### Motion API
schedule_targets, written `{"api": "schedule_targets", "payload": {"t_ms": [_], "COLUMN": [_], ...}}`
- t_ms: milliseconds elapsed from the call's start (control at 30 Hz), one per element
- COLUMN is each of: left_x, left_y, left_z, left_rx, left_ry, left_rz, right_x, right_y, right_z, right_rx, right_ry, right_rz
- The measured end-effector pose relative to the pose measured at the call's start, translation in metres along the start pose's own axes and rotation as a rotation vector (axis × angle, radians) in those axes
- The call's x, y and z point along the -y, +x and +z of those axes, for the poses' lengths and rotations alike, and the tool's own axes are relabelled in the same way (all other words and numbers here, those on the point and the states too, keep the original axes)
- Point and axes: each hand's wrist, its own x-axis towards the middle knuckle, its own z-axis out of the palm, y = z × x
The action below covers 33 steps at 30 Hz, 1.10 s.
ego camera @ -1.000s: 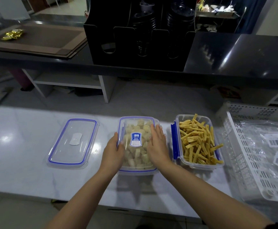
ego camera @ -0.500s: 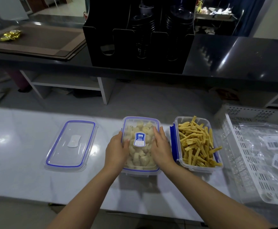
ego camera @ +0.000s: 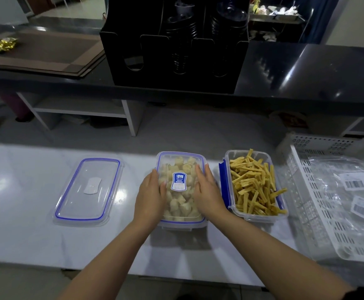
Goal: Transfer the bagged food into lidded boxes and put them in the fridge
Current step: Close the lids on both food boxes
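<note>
A clear box of pale food cubes stands in the middle of the white counter, with a blue-rimmed lid bearing a blue label on top of it. My left hand lies flat on the lid's left side and my right hand on its right side, fingers spread, both pressing down. To the right stands an uncovered clear box of yellow food sticks with blue clips. A second clear lid lies flat on the counter at the left.
A white perforated basket with empty clear bags stands at the right. Behind the counter runs a black shelf with a black cup holder and brown mats. The white counter edge is near me.
Both hands have slid from the sides of the cube box onto its lid, a little closer to the label. The view shifted slightly.
</note>
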Motion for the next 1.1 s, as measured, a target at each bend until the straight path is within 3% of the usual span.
{"api": "schedule_targets", "payload": {"t_ms": [133, 533, 767, 933, 1100], "left_x": [0.001, -0.019, -0.016, -0.014, -0.019], "left_y": [0.009, 0.012, 0.009, 0.012, 0.014], "left_z": [-0.005, -0.005, 0.004, 0.005, 0.002], "left_rx": [0.171, 0.179, 0.173, 0.228, 0.264], "left_ry": [0.344, 0.528, 0.516, 0.448, 0.522], "left_rz": [0.176, 0.285, 0.274, 0.287, 0.354], "right_x": [0.0, -0.004, 0.0, -0.002, -0.007], "right_y": [-0.001, 0.001, -0.004, -0.006, -0.006], "right_z": [0.0, 0.001, 0.002, 0.003, 0.001], "right_rx": [0.013, 0.012, -0.041, -0.101, -0.089], "right_ry": [0.008, -0.024, 0.436, 0.587, 0.77], "right_rz": [-0.006, -0.003, 0.083, 0.263, 0.443]}}
